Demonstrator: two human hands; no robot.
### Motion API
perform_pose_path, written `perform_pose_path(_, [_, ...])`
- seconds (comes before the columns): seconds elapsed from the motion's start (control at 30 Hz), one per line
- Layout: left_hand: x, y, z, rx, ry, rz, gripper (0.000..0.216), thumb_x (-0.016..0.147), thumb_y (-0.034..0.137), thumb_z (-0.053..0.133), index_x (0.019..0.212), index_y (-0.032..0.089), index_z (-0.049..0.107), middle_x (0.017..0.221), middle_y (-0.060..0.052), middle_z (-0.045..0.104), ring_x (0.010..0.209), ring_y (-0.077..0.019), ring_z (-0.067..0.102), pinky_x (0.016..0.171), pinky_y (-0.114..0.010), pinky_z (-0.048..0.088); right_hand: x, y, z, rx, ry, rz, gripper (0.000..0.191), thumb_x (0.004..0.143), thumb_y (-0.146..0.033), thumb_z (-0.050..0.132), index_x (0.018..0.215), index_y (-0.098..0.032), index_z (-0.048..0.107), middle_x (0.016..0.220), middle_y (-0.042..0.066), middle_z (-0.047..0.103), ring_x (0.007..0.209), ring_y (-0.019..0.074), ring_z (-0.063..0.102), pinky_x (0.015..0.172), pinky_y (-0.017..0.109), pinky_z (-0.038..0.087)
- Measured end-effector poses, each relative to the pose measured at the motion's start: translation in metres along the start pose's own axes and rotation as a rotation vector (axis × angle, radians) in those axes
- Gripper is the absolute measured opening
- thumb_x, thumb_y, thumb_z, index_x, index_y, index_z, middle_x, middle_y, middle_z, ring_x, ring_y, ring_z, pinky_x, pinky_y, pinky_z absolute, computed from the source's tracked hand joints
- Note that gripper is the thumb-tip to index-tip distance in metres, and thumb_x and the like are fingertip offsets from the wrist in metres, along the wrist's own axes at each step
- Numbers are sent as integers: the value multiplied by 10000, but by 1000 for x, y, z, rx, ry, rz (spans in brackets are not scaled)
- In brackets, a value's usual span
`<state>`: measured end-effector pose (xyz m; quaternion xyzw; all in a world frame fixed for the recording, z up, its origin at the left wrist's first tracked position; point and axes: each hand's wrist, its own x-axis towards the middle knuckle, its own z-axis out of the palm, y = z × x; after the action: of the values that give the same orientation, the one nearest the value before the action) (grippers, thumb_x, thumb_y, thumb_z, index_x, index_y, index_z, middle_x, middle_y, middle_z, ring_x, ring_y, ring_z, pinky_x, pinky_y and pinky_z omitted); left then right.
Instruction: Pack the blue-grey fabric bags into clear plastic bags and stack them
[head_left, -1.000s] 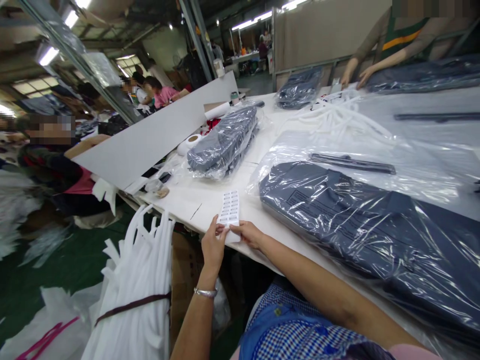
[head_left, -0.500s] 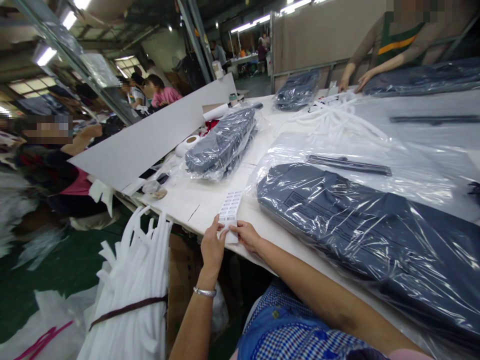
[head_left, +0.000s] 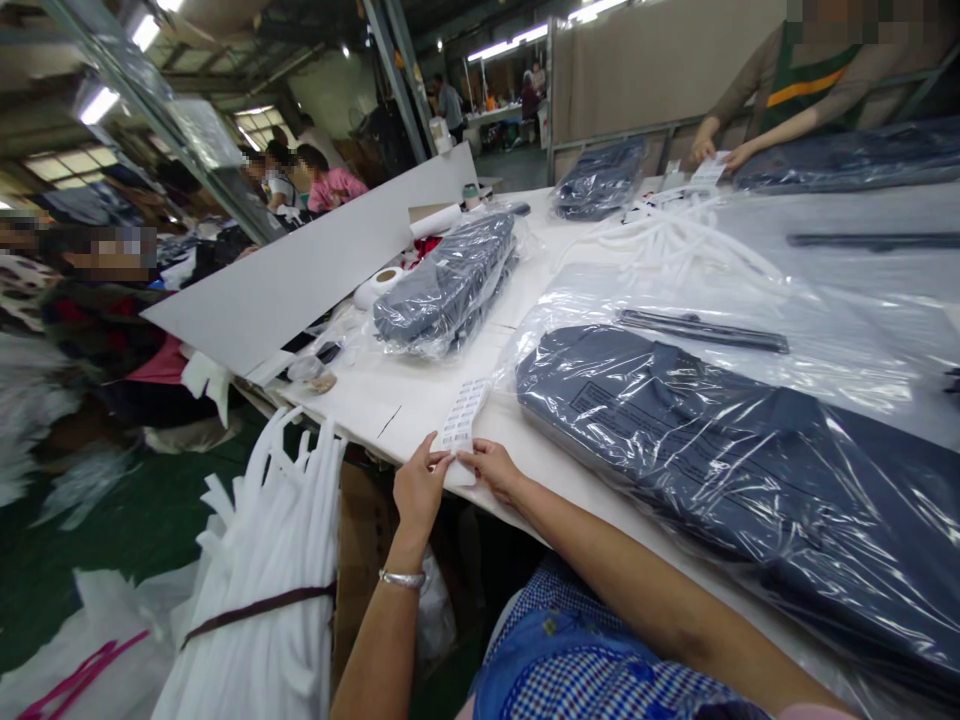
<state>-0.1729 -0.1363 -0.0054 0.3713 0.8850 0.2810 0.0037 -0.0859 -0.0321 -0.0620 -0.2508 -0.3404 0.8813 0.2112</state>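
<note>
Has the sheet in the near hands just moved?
Yes, slightly: the far end of the sheet swung right, away from the black line on the table.

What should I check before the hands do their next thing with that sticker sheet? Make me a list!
1. Sticker sheet held: ok, the right hand pinches its near end.
2. Left hand close by: ok, at the sheet's near left edge.
3. Sticker already in the left hand: cannot tell, too small.
4. Sticker print readable: not ok, too tiny here.
5. Big bagged dark bundle on the table: ok, lying to the right.
</note>
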Motion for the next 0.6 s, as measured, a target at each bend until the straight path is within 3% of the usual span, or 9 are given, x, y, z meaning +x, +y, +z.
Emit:
perform_pose_path(0.17, [3, -5, -2, -80, -30, -3, 481, 847, 381, 684, 1303, 243, 624, 923, -17, 797, 877, -228, 739, 804, -323, 529, 0, 1, 2, -11, 7, -10, 295, 625, -289, 847, 861, -168, 717, 838, 37, 767, 780, 205, 710, 845, 364, 562])
perform_pose_path(0.37, [6, -6, -2, -266, -26, -125, 463, 751, 365, 745, 1197, 249, 694, 855, -20, 792, 879, -248, 733, 850, -354, 521, 0, 4, 2, -42, 28, -17, 321, 611, -330, 858, 848, -164, 719, 826, 46, 763, 791, 222, 717, 857, 384, 566])
perform_pose_path(0.6, [6, -13, 14, -589, 8, -285, 600, 742, 370, 736, 1285, 146, 616, 928, -77, 781, 854, -199, 719, 776, -302, 544, 8, 13, 6, -116, 172, -56, 313, 624, -329, 788, 880, -157, 734, 852, 51, 767, 764, 205, 707, 780, 349, 575])
